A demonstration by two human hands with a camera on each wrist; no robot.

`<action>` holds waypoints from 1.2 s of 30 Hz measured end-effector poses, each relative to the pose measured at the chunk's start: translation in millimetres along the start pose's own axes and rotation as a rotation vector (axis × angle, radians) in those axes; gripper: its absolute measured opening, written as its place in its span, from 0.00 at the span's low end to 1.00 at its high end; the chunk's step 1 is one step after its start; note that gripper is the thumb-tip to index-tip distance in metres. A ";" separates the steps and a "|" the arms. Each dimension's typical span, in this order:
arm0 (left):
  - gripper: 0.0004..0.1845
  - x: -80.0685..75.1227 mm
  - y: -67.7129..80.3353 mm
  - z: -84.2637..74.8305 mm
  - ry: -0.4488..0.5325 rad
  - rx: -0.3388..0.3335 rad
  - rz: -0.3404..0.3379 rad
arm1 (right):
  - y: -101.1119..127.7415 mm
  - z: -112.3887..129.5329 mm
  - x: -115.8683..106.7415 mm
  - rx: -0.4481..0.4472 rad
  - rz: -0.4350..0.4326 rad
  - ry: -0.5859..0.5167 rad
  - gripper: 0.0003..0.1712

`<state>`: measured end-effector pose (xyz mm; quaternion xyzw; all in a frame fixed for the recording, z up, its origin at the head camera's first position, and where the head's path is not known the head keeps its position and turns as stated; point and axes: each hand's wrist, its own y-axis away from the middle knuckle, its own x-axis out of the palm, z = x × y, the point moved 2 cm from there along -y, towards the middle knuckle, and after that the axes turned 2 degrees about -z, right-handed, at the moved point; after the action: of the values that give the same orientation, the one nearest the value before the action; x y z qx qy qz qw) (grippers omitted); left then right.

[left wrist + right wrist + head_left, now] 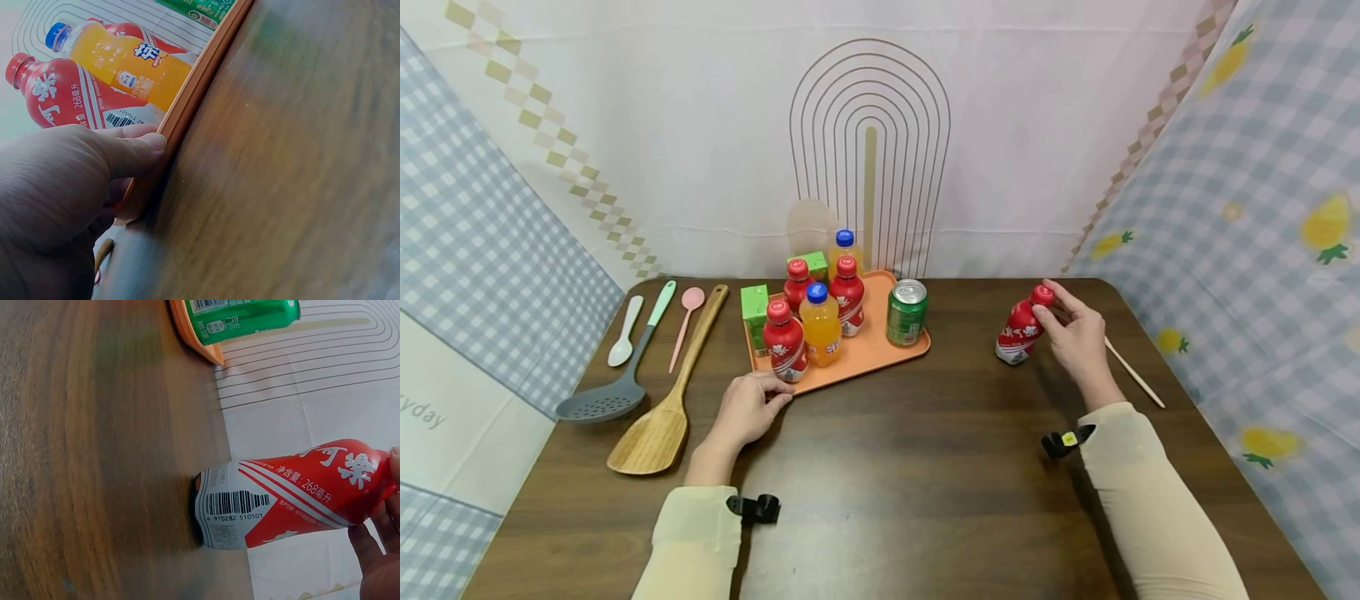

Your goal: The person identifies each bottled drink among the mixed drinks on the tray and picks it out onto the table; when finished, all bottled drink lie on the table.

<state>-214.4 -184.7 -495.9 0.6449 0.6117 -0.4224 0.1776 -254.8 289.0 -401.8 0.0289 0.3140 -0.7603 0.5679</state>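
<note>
An orange tray (880, 354) sits mid-table with several red bottles (785, 342), two orange-drink bottles (820, 325), two green cartons (754, 304) and a green can (906, 312). My left hand (748, 408) holds the tray's near left corner, thumb on the rim (187, 106). Behind the thumb stand a red bottle (69, 94) and an orange-drink bottle (125, 62). My right hand (1075, 333) grips the top of a lone red bottle (1021, 327) on the table to the right, tilted. That bottle (294, 494) rests its base on the wood, my fingers (378, 562) at its neck.
A white spoon (625, 332), a grey slotted spoon (617, 375), a pink spoon (685, 321) and a wooden spatula (670, 400) lie at the left. A wooden chopstick (1135, 375) lies behind my right hand. Cloth walls close in three sides.
</note>
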 end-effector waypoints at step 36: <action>0.02 -1.0 -0.5 -1.2 -0.009 0.001 0.013 | -0.3 -5.3 0.0 0.001 0.000 -0.041 0.25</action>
<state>-214.5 -184.3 -494.3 0.6468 0.6066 -0.4245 0.1829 -256.7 291.8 -405.9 0.0136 0.3017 -0.7609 0.5743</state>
